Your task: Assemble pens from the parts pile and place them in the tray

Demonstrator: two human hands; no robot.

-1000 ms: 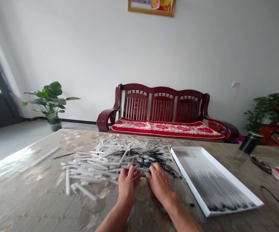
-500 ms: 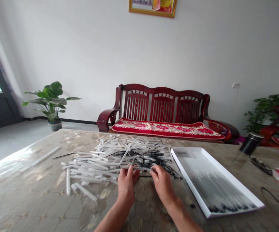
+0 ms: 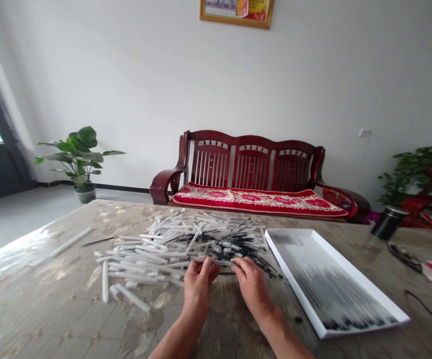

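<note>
Lifts left hand [image 3: 197, 288] and right hand [image 3: 252, 285] slightly off the near edge of the pen pile [image 3: 186, 244], where both lay flatter a second ago. Pinches one slim pen barrel [image 3: 218, 261] between curled fingertips, one end each, just above the worktop [image 3: 51, 309]. Suggests a single piece singled out. Leaves the white tray [image 3: 302, 249] at right unmoved.

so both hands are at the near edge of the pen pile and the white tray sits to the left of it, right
Not quite. The head view shows the white tray to the right of the pen pile, not the left. The left hand and right hand are indeed at its near edge.
</note>
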